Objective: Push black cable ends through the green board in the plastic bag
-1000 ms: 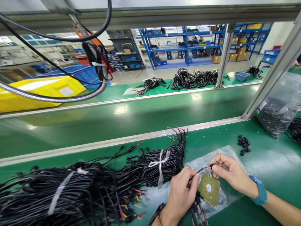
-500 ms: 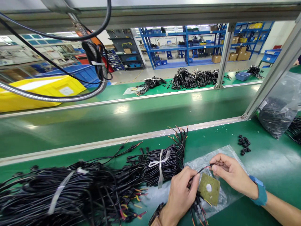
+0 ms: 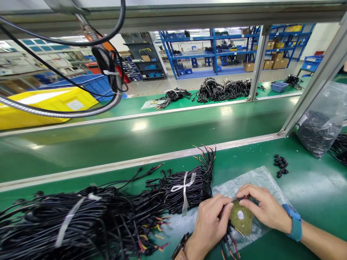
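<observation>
My left hand (image 3: 210,222) is closed around a black cable (image 3: 235,199), thumb and forefinger pinching it near its end. My right hand (image 3: 261,206) pinches the same cable's tip, where a bit of reddish wire shows; the fingers cover most of it. Both sets of fingertips nearly meet. Beneath them lies a square olive-green pad (image 3: 244,218) with a white round spot, on a clear plastic bag (image 3: 260,180). Below my left hand hang several cable ends (image 3: 230,243) with stripped coloured wires. A tied cable bundle (image 3: 177,191) rests just left of my left hand.
A larger tied bundle of black cables (image 3: 59,220) fills the bench's left. Small black caps (image 3: 281,165) lie in a loose pile at right. A metal post (image 3: 314,76) and a bag of black parts (image 3: 316,133) stand beyond. A metal hose (image 3: 108,104) hangs upper left.
My right hand has moved left along the cable toward my left hand, and the gap between the fingertips has narrowed. The left hand has barely moved.
</observation>
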A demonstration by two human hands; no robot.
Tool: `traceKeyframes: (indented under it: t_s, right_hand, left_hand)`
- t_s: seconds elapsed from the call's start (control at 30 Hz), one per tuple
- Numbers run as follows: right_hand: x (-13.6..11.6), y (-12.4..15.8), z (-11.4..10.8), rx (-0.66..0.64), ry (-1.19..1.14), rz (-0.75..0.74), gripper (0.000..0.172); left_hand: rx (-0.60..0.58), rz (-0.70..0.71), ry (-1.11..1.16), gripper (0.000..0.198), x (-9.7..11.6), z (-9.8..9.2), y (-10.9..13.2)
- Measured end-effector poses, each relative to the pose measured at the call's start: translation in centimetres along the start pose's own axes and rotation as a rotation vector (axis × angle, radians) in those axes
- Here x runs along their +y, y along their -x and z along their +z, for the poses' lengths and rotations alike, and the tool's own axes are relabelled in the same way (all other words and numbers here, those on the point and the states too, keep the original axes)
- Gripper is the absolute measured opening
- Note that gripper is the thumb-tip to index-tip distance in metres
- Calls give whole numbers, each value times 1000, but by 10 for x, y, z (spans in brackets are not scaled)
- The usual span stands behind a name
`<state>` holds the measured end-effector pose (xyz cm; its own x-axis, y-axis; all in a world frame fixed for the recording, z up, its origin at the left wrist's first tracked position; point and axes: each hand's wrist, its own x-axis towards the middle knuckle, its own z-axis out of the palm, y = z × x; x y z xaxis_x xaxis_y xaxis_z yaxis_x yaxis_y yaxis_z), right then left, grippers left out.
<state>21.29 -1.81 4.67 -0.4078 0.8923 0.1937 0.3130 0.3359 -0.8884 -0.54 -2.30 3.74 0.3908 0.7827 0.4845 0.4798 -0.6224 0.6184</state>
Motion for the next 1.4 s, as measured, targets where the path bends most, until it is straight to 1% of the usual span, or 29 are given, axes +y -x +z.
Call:
traceKeyframes:
  t_s: [0.17,0.33,0.4,0.53,0.63,0.77,0.87,1.0,1.13,1.23,1.3,1.4]
  right_hand:
    - [1,4,6,18,6,-60,8]
    - [3,5,10,-18,18,-92,9]
    - [3,4,12,-17,3,-110,9]
    - [4,5,17,36,-13,-163,9]
    - [2,5,19,31,10,-191,9]
    - [2,4,16,16,24,-185,9]
    - [4,2,13,19,32,-135,8]
    - [4,0,7,24,26,-45,8]
    - [0,-1,4,0,-5,38,7]
    - [-1,0,4,-9,-7,40,5]
    - [0,1,5,-14,-3,19,3]
    - [4,4,10,-25,15,-20,4]
  left_hand:
    - [-15,-81,6,19,5,4,2]
    - [-30,-136,9,27,8,8,2]
    - [-47,-151,11,28,8,9,2]
    - [-87,-177,16,29,9,11,2]
    - [-88,-180,23,30,7,13,3]
    - [-92,-189,46,31,5,14,3]
    - [-106,-199,69,27,5,12,2]
    - [-108,-148,56,11,4,9,0]
    - [-50,-63,6,10,1,8,0]
    - [-45,-13,-39,12,-1,7,1]
    - [-40,8,-51,13,-1,7,2]
    - [-30,20,-52,16,-1,8,4]
